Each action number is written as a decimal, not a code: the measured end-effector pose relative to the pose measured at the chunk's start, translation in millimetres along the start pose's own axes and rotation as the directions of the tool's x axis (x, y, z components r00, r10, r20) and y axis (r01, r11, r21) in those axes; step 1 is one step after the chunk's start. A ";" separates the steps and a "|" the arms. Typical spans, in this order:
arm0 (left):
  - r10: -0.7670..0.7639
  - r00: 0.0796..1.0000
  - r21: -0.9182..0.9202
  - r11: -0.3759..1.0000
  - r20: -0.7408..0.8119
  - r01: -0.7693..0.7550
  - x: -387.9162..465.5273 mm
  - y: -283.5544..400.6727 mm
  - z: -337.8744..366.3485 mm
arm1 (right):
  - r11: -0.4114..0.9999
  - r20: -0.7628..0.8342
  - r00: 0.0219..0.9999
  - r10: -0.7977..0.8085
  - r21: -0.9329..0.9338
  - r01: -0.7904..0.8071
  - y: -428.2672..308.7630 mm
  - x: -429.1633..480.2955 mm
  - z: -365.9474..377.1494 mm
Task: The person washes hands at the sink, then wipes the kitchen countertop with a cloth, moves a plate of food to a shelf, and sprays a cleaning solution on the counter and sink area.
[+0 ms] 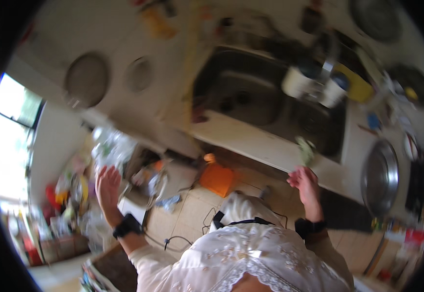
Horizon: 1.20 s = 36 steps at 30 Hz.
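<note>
My left hand (108,188) is raised at the left with its palm showing and its fingers spread; nothing is in it. Close to it in the picture are clear plastic bags (111,148). My right hand (305,184) is by the front edge of the sink counter (248,137), with loosely bent fingers and no object visible in it. Just beyond its fingertips a pale green cloth (306,149) lies at the sink rim; blur hides whether they touch. The double-bowl sink (248,87) has a faucet (329,62) and two pale containers (297,82) by the divider.
A steel basin (379,177) stands on the counter at the right. Round lids or pans (87,80) are at the upper left. On the tiled floor are an orange dustpan-like object (217,179), a blue scrap (169,202) and loose cables (177,239). Cluttered goods line the left side.
</note>
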<state>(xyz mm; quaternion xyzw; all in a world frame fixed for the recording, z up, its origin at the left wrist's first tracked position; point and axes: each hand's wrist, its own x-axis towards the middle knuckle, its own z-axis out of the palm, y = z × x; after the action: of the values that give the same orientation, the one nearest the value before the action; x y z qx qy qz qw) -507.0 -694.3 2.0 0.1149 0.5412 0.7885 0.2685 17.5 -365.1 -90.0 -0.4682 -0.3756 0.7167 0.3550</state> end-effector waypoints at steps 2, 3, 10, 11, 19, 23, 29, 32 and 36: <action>-0.120 0.979 -0.067 0.989 0.164 0.132 -3.6 -31.2 68.0 | 0.990 -0.061 0.988 -0.140 -0.027 0.138 -6.6 1.7 -12.8; -0.172 0.953 -0.087 0.976 0.248 0.199 -9.4 -50.0 101.9 | 0.974 -0.072 0.973 -0.220 -0.077 0.214 -9.4 4.2 -19.7; -0.552 0.588 0.263 0.821 0.591 0.506 -63.9 -173.2 320.4 | 0.109 0.233 0.567 -0.790 -0.857 0.503 -25.3 66.2 -47.0; -0.592 0.545 0.377 0.803 0.593 0.462 -69.8 -186.7 345.2 | 0.000 0.310 0.615 -0.725 -0.893 0.450 -23.9 78.0 -45.9; -0.700 0.362 0.621 0.713 0.615 0.325 -120.4 -257.8 448.5 | -0.056 0.449 0.608 -0.655 -0.831 0.553 17.4 69.7 -94.6; -0.730 0.347 0.655 0.682 0.589 0.324 -130.4 -268.0 457.8 | 0.060 0.221 0.570 -0.791 -0.900 0.433 -0.3 17.7 -185.1; -0.739 0.325 0.663 0.674 0.591 0.326 -130.4 -268.8 467.2 | 0.052 -0.146 0.634 -0.760 -0.985 -0.165 -25.4 51.7 -240.2; -0.741 0.286 0.669 0.672 0.608 0.318 -127.3 -267.0 471.8 | 0.083 -0.191 0.619 -0.762 -0.977 -0.198 -30.7 101.8 -238.8; -0.718 0.248 0.662 0.696 0.650 0.280 -116.4 -263.8 471.0 | 0.001 -0.196 0.608 -0.770 -0.952 -0.306 -65.0 170.4 -258.0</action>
<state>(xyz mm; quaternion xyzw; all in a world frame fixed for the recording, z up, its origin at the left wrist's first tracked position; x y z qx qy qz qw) -109.3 -313.8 -44.1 0.3752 0.4774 0.3383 0.7190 216.9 -135.0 -174.4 -0.7249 -0.6585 -0.0905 0.1811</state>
